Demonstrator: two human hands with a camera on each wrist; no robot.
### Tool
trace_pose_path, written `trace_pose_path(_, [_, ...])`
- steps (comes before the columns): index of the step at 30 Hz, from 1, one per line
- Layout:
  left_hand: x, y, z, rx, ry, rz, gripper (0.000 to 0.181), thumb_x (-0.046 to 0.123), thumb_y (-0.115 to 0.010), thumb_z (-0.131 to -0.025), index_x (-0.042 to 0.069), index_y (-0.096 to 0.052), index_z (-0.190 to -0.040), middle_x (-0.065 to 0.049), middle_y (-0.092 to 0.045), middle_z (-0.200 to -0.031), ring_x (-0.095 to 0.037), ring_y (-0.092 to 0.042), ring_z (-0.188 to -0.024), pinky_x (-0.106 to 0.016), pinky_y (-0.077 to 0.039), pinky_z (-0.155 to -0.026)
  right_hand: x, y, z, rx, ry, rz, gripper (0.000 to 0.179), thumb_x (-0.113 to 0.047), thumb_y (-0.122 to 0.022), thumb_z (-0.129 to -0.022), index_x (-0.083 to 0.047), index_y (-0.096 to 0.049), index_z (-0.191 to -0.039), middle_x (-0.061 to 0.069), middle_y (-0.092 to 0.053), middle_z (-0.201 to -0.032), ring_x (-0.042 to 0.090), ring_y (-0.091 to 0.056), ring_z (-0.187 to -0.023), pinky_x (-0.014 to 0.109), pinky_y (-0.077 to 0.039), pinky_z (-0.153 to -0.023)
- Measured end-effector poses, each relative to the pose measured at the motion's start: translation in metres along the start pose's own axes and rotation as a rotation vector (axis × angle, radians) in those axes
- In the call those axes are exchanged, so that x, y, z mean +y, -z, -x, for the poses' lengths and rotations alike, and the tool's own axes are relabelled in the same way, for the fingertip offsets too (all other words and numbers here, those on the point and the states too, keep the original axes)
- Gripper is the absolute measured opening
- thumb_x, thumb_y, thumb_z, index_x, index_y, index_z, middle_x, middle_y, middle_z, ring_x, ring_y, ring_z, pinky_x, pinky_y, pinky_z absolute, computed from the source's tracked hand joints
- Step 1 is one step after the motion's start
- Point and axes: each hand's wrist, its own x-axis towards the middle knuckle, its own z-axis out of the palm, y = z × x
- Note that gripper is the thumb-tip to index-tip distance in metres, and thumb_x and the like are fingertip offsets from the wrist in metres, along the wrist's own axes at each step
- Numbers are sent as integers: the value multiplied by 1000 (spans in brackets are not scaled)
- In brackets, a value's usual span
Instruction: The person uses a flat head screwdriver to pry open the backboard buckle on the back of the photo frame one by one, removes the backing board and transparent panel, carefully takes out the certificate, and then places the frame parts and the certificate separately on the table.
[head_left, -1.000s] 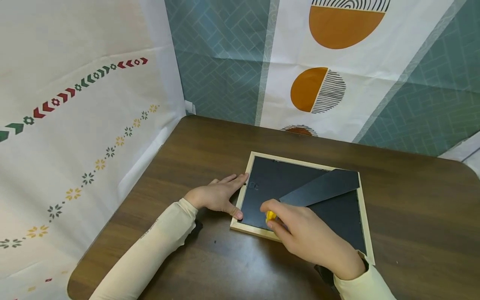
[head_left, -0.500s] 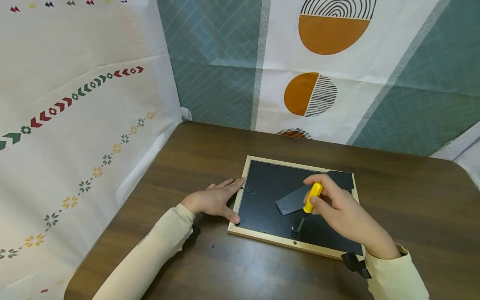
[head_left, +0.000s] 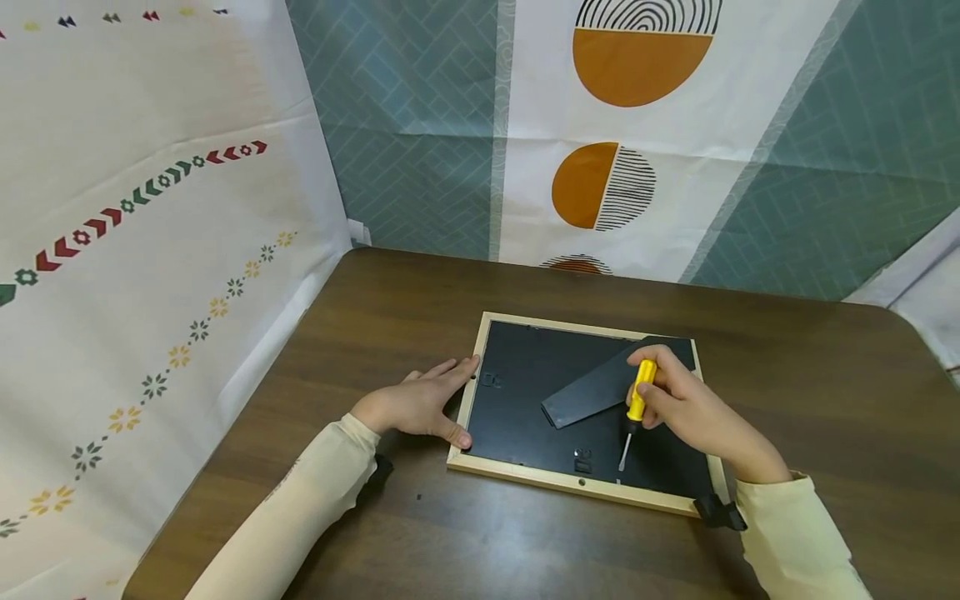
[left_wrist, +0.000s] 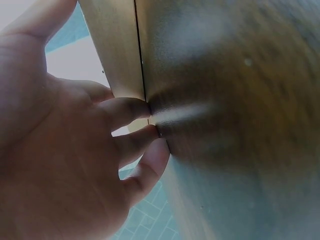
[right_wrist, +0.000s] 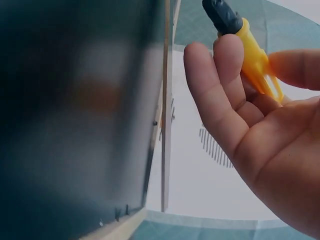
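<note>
A picture frame [head_left: 525, 477] with a light wood border lies back side up on the table, and its black backing board [head_left: 517, 417] faces me. My left hand [head_left: 416, 406] rests at the frame's left border, thumb and fingers spread. In the left wrist view those fingers [left_wrist: 135, 112] reach to the wood edge. With thumb and fingers my right hand [head_left: 682, 412] pinches a screwdriver [head_left: 642, 390] by its yellow handle. The screwdriver's metal tip points down close to the near border, right of a small hanger [head_left: 582, 460]. In the right wrist view, the screwdriver's handle [right_wrist: 255, 57] shows between thumb and fingers.
A dark easel stand [head_left: 585, 397] lies slanted across the backing, partly behind my right hand. Another hanger [head_left: 491, 380] sits near the left border. Brown table [head_left: 405, 533] surrounds the frame. Patterned cloths [head_left: 420, 167] hang behind the table and along its left side.
My right hand has moved to the right along the near border with the screwdriver, whose tip has left the hanger there. My left hand stays on the left border.
</note>
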Motion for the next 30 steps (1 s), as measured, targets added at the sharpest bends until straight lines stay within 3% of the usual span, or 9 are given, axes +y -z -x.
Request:
trace_pose_path(16, [-1, -3, 1, 0, 5, 7, 124, 60, -80, -77, 22, -1, -164, -1, -7, -169, -27, -1, -154, -62, -8, -115, 8, -3, -5, -79, -57, -48, 34, 4, -48, -104, 6, -36, -136, 14, -57, -93, 27, -59, -74, 33, -56, -67])
trace_pose_path(30, [-1, -1, 0, 4, -3, -2, 125, 62, -79, -77, 22, 0, -164, -1, -5, -169, -26, -1, -154, -62, -8, -116, 7, 0, -5, -36, -59, -64, 32, 5, -49, -103, 6, -35, -133, 18, -60, -98, 29, -60, -79, 32, -57, -70])
